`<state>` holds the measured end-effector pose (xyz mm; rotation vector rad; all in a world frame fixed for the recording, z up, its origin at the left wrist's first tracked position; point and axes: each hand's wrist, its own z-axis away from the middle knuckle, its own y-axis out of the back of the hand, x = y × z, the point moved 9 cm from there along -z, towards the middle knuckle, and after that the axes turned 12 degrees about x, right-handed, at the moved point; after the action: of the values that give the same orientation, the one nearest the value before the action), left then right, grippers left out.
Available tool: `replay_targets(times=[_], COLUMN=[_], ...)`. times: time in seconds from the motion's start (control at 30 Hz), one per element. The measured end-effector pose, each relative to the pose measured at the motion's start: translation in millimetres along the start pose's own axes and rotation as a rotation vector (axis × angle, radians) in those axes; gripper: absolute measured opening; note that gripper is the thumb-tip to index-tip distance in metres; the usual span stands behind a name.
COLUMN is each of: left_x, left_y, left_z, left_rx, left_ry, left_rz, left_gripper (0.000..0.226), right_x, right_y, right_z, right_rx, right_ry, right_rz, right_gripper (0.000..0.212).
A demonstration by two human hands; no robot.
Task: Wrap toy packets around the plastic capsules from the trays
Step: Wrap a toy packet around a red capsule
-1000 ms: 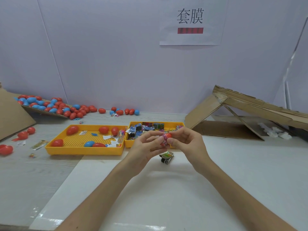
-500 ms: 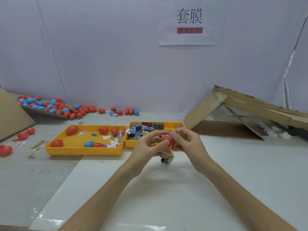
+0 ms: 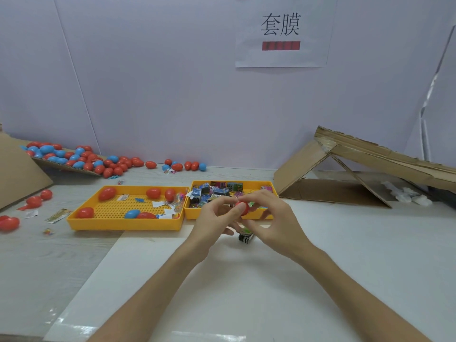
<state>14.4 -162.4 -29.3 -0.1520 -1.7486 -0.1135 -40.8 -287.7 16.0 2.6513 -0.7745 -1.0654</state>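
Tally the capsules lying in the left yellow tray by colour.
Red capsules: 5
Blue capsules: 1
Total: 6
The held red capsule above the other tray is not counted.

The person's left forearm (image 3: 153,287) and right forearm (image 3: 345,285) are bare along their whole visible length, and so are the slender wrists. The left grip (image 3: 213,217) and right grip (image 3: 276,219) are bare hands with long, slim fingers and rounded knuckles.
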Motion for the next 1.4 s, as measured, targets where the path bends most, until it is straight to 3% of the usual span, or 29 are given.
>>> replay_targets(times=[0.13, 0.23, 0.3, 0.4, 0.47, 0.57, 0.73, 0.93, 1.07, 1.13, 1.27, 1.33, 1.4], left_x=[-6.1, -8.7, -6.6, 0.4, 4.3, -1.8, -0.5, 6.7, 5.1, 3.0, 2.4, 2.2, -0.1], left_y=[-3.8, -6.7, -2.2, 9.5, 3.1, -14.7, -19.8, -21.7, -21.0, -20.0, -21.0, -19.1, -17.0], left_z=[1.1, 0.0, -2.6, -4.6, -0.2, 9.6, 15.9, 14.6, 12.7, 11.0, 9.9, 11.7, 11.6], left_rx=[-0.038, -0.063, -0.013, 0.116, 0.086, -0.075, -0.115, -0.117, -0.117, -0.106, -0.116, -0.113, -0.097], left_ry=[0.021, 0.066, 0.031, -0.177, -0.323, -0.381, -0.430, -0.435, -0.451, -0.459, -0.443, -0.442, -0.430], left_rz=[-0.068, -0.005, -0.028, -0.342, -0.604, -0.768, -0.845, -0.770, -0.767, -0.774, -0.766, -0.769, -0.750], left_gripper=[0.046, 0.047, 0.035, 0.010, 0.016, 0.035, 0.021, 0.022, 0.024, 0.024, 0.026, 0.027, 0.028], right_x=[5.4, 11.1, 18.8, 35.3, 44.8, 53.7, 53.4, 33.9, 39.8, 47.1, 78.5, 95.5, 109.3], right_y=[-0.7, 7.1, 13.0, 24.5, 28.5, 31.5, 23.5, -13.4, -30.0, -20.4, 61.0, 81.7, 79.6], right_z=[0.4, -3.0, -5.2, -6.7, -6.1, -4.8, -4.1, -10.8, -27.9, -55.3, -105.5, -95.2, -72.2], right_rx=[0.027, 0.091, 0.132, 0.240, 0.284, 0.300, 0.217, -0.052, -0.058, 0.077, 0.683, 0.781, 0.703], right_ry=[-0.036, -0.114, -0.201, -0.356, -0.436, -0.484, -0.530, -0.681, -0.829, -0.913, -0.981, -1.016, -1.040], right_rz=[0.008, -0.060, -0.145, -0.269, -0.331, -0.285, -0.349, -0.491, -0.460, -0.639, -1.155, -1.061, -0.874], right_gripper=[0.044, 0.030, 0.025, 0.025, 0.019, 0.013, 0.017, 0.017, 0.023, 0.027, 0.025, 0.030, 0.025])
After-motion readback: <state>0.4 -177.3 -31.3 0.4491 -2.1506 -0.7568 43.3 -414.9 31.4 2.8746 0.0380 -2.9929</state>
